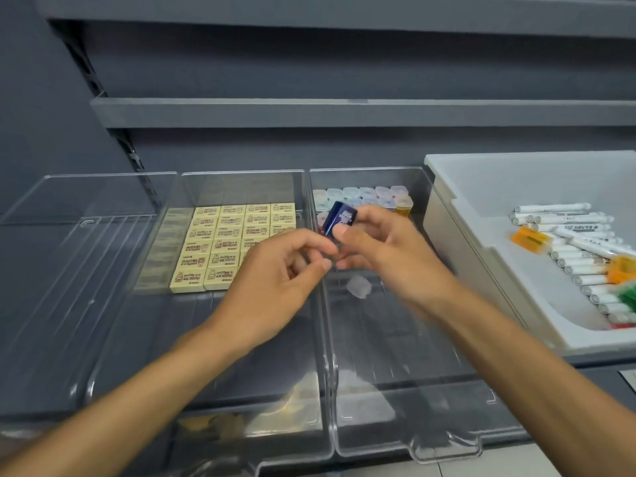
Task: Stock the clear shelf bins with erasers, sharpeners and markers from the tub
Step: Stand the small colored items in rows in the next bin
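Clear plastic comes nearest: the front lips of the middle bin (pixel 241 438) and the right bin (pixel 413 428), side by side on the shelf, with our two bare forearms reaching in over them. A third clear bin (pixel 69 270) sits to the left, touching the middle one.

Our left hand (pixel 278 270) hovers over the wall between the middle and right bins, fingers curled, thumb and index tip close together. We cannot tell if it pinches anything. Its fingertips meet those of our right hand (pixel 389 249) just beside it.

Our right hand is above the right bin and grips a dark blue sharpener (pixel 340 216) between thumb and fingers, tilted, with its top end sticking up past the fingers. It is held in the air, short of the rows behind it.

Below the hands a small translucent piece (pixel 359 286) lies loose on the right bin floor; it is too blurred to name.

Cream erasers (pixel 223 246) with printed labels lie flat in tidy rows in the back half of the middle bin.

Pastel sharpeners (pixel 364 196) with clear tops stand packed along the back of the right bin, with an amber one (pixel 403 205) at the right end.

Right of the bins stands the white tub (pixel 481 187), holding white markers (pixel 581 256) laid in a row, orange sharpeners (pixel 528 239) and a green item (pixel 628 294) at the frame edge.

Behind everything, a grey shelf (pixel 309 111) runs across a dark back panel.
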`<state>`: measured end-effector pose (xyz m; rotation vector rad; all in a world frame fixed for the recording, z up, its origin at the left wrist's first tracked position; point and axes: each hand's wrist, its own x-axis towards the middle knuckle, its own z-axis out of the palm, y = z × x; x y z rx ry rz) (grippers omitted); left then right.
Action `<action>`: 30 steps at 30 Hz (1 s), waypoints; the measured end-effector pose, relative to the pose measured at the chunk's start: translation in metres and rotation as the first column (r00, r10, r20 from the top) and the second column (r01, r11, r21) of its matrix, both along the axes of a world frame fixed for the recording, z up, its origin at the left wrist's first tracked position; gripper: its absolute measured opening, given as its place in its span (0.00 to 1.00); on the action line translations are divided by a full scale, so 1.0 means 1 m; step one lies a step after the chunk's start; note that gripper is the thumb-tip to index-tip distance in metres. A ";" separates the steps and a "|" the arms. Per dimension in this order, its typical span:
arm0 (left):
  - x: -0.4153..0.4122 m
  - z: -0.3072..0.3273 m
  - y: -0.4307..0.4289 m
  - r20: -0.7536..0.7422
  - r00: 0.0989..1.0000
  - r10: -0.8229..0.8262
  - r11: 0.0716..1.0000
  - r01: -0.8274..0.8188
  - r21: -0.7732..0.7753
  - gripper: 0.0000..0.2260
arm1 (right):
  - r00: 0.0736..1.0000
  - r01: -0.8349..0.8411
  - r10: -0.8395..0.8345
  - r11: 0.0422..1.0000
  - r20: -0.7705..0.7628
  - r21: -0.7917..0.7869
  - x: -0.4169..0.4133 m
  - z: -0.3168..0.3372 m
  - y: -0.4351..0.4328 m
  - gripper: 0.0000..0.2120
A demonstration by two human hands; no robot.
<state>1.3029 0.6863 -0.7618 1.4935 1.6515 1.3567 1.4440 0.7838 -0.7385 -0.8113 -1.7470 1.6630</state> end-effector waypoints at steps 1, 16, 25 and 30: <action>0.000 0.001 0.002 -0.036 0.999 0.022 1.000 -0.022 0.000 0.07 | 1.000 -0.021 0.022 1.000 0.014 -0.020 -0.004 -0.004 -0.001 0.10; 0.009 0.006 0.002 0.016 0.998 0.056 0.990 -0.057 0.128 0.16 | 0.986 -0.163 0.164 0.975 -0.011 -0.148 0.015 0.008 -0.004 0.18; 0.027 0.002 -0.004 -0.058 0.995 0.080 0.995 -0.076 0.058 0.11 | 0.807 -0.183 -0.151 0.855 0.571 0.485 0.047 -0.007 0.015 0.02; 0.030 0.000 -0.004 -0.073 0.995 0.070 0.998 -0.069 0.017 0.11 | 0.404 -0.430 -0.128 0.847 0.906 0.312 0.051 -0.013 0.010 0.18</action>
